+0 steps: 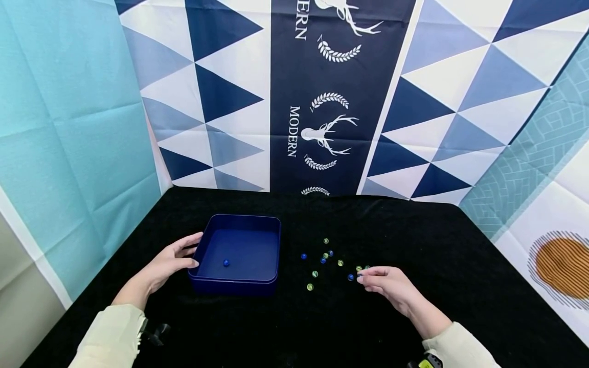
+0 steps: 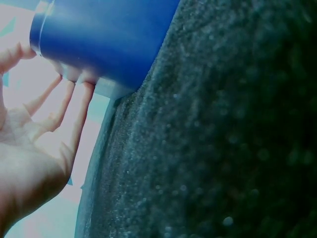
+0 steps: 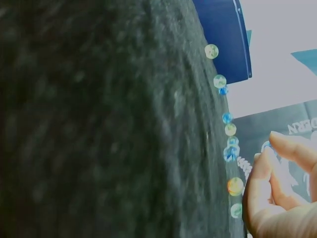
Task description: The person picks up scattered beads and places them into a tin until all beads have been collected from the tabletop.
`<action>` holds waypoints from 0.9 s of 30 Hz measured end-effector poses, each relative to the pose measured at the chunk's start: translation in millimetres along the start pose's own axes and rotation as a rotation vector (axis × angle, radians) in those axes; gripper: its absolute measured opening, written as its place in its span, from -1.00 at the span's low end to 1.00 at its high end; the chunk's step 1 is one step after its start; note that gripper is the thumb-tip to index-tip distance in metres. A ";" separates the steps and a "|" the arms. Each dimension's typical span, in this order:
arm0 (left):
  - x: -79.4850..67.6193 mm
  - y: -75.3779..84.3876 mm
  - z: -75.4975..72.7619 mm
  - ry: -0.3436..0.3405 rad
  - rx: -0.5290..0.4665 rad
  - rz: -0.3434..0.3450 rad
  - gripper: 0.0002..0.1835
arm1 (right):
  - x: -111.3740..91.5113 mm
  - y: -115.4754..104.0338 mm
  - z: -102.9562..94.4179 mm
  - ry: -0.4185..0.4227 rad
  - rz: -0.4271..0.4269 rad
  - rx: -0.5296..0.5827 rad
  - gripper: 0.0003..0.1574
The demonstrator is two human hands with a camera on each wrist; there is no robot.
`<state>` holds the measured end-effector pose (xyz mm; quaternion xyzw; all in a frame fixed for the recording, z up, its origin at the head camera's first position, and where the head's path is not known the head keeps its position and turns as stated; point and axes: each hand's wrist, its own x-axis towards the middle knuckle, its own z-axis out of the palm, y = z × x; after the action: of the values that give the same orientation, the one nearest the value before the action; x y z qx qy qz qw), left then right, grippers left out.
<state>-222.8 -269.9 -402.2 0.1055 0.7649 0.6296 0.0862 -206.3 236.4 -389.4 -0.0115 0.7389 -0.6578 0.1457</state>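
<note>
A dark blue square box (image 1: 244, 288) lies on the black cloth, left of centre in the head view. One blue marble (image 1: 226, 262) rests inside it. My left hand (image 1: 166, 264) touches the box's left side, its fingers fairly straight; in the left wrist view the fingertips meet the wall of the box (image 2: 106, 42). Over on the right, my right hand (image 1: 391, 287) pinches a blue marble (image 3: 266, 145) between thumb and fingers, above the cloth. Close to those fingers lie a blue marble (image 1: 350, 277) and a yellow-green marble (image 1: 359, 268).
Several more blue and yellow-green marbles are scattered between the box and my right hand, among them a yellow-green marble (image 1: 310, 287) nearest the box's front right. The black cloth (image 1: 294, 332) covers the table. A patterned curtain (image 1: 322, 102) hangs behind it.
</note>
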 end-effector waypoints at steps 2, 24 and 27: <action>-0.2 0.1 -0.2 0.002 0.002 0.000 -0.20 | 1.5 -0.9 3.4 0.006 -0.008 0.012 -0.80; -1.2 3.0 0.9 0.001 0.010 -0.020 -0.19 | 14.8 -6.2 39.2 0.010 -0.042 0.088 -0.83; -1.5 2.6 0.8 0.005 0.011 -0.019 -0.19 | 16.2 -8.0 43.2 0.003 -0.042 0.097 -0.83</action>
<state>-221.1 -269.1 -399.9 0.0974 0.7694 0.6249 0.0897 -213.2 190.1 -388.8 -0.0192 0.7058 -0.6959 0.1311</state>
